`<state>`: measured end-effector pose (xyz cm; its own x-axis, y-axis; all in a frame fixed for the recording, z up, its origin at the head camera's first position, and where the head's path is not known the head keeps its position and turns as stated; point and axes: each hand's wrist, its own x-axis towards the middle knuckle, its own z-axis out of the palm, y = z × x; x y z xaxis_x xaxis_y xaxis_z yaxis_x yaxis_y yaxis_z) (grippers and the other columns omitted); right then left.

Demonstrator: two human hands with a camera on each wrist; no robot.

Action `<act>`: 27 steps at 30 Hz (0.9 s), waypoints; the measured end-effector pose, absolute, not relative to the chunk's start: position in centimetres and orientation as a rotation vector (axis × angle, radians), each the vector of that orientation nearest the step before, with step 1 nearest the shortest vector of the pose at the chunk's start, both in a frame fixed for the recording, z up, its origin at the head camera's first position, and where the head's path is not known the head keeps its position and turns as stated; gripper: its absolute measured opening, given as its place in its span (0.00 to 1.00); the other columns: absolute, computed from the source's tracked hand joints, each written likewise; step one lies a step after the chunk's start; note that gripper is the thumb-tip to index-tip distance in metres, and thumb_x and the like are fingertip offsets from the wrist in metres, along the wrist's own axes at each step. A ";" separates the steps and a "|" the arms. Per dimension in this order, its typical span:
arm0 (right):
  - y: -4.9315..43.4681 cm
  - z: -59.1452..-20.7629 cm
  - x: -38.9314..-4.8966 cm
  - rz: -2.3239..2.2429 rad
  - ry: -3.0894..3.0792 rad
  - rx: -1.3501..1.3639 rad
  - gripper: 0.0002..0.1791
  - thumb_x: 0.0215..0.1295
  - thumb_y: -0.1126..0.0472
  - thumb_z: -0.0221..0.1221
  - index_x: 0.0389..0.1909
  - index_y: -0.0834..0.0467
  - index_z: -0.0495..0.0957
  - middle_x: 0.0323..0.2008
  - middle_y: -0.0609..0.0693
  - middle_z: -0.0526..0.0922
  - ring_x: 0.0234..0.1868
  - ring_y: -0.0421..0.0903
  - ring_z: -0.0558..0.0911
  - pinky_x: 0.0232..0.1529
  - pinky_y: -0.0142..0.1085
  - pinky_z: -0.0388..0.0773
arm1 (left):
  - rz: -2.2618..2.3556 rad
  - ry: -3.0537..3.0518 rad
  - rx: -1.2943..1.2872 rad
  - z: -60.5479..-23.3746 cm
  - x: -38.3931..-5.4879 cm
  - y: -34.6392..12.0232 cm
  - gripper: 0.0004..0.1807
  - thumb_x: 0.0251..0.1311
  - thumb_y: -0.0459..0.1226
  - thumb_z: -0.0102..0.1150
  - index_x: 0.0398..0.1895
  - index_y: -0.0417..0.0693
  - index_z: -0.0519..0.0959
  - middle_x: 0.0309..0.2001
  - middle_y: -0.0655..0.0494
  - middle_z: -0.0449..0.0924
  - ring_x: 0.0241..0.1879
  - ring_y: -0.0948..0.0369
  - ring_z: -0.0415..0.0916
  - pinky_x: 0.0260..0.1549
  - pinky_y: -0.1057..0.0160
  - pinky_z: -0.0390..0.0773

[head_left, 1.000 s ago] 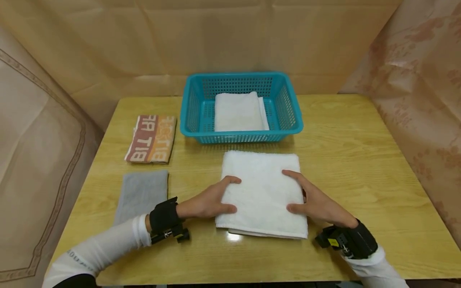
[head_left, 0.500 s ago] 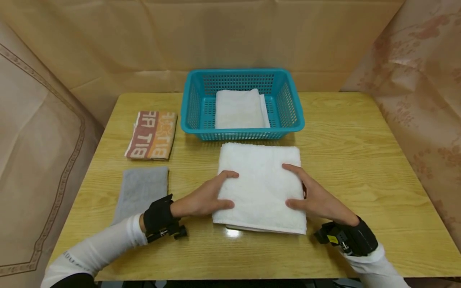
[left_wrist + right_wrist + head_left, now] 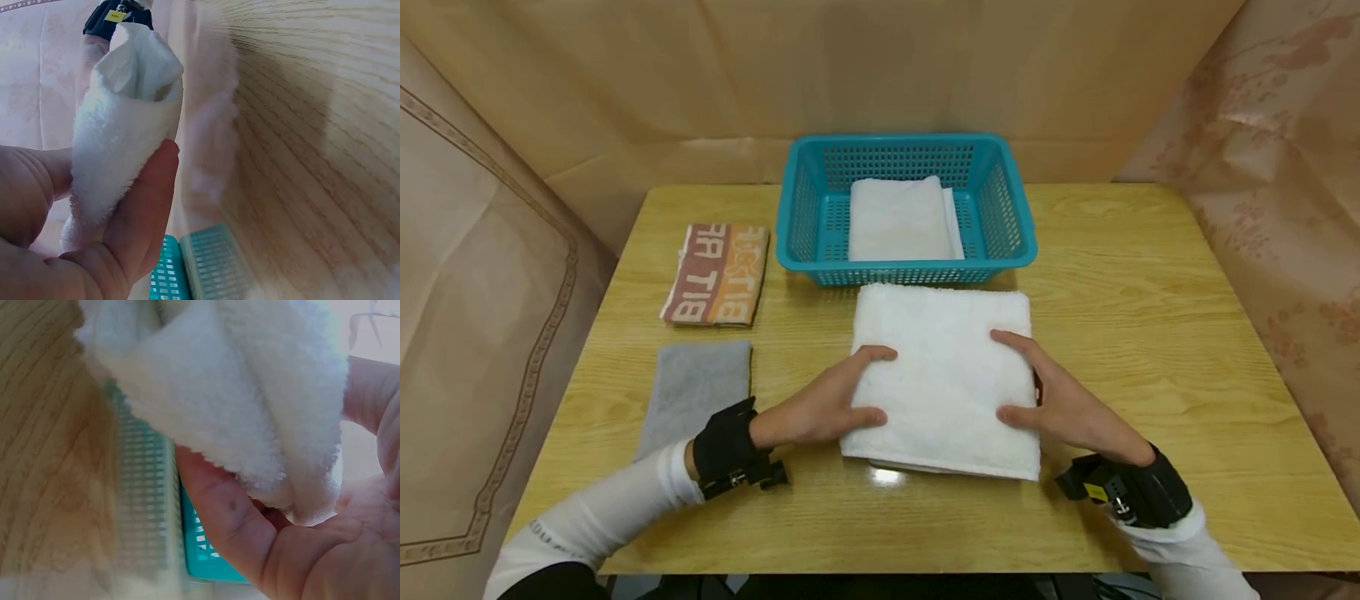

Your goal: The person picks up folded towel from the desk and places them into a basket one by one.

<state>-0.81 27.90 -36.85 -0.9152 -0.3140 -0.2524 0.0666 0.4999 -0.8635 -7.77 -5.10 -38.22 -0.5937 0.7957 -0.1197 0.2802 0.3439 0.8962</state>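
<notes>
A folded white towel (image 3: 943, 379) is held up between both hands in front of the basket. My left hand (image 3: 820, 408) grips its left edge, thumb and forefinger on top, the other fingers underneath. On the opposite edge my right hand (image 3: 1067, 408) grips it the same way. In the left wrist view the folded towel (image 3: 119, 137) is pinched between thumb and fingers, above the wood surface. The right wrist view shows the towel's fluffy layers (image 3: 250, 394) in the right hand's grip. Under the towel, most fingers are hidden in the head view.
Behind the towel stands a teal plastic basket (image 3: 906, 275) with a folded white towel (image 3: 902, 221) inside. At the left of the wooden table (image 3: 1150, 333) lie a patterned red-orange towel (image 3: 715, 275) and a grey towel (image 3: 700, 383), partly behind the left wrist strap.
Both hands have carried the white towel slightly toward the basket, its far edge now close to the basket's front. The whole view has shifted a little upward.
</notes>
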 end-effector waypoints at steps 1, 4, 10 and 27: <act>27.9 -36.8 -0.8 -1.396 2.367 -0.208 0.51 0.63 0.62 0.68 0.78 0.38 0.47 0.74 0.58 0.50 0.61 0.58 0.69 0.51 0.40 0.75 | 1.214 2.059 0.939 -38.2 -7.8 -5.1 0.39 0.63 0.33 0.65 0.74 0.45 0.56 0.74 0.49 0.58 0.72 0.57 0.57 0.68 0.51 0.61; 27.8 -36.6 -0.8 -1.417 2.359 -0.211 0.51 0.63 0.62 0.68 0.78 0.38 0.47 0.73 0.60 0.51 0.60 0.59 0.70 0.49 0.39 0.77 | 1.223 2.065 0.951 -38.1 -7.8 -5.3 0.39 0.63 0.33 0.66 0.74 0.45 0.56 0.74 0.49 0.58 0.72 0.57 0.57 0.68 0.52 0.61; 27.6 -36.0 -0.9 -1.476 2.313 -0.201 0.51 0.64 0.64 0.67 0.78 0.39 0.46 0.70 0.63 0.54 0.57 0.63 0.72 0.43 0.41 0.81 | 1.261 2.069 0.978 -37.9 -8.0 -5.5 0.40 0.62 0.33 0.66 0.74 0.43 0.56 0.75 0.49 0.56 0.74 0.57 0.53 0.71 0.52 0.56; 27.0 -34.7 -1.2 -1.501 2.385 -0.208 0.50 0.62 0.67 0.67 0.78 0.40 0.49 0.66 0.58 0.59 0.56 0.58 0.72 0.44 0.37 0.80 | 1.292 2.106 1.011 -36.5 -8.2 -6.2 0.44 0.63 0.35 0.66 0.78 0.46 0.52 0.77 0.50 0.52 0.76 0.57 0.49 0.72 0.51 0.54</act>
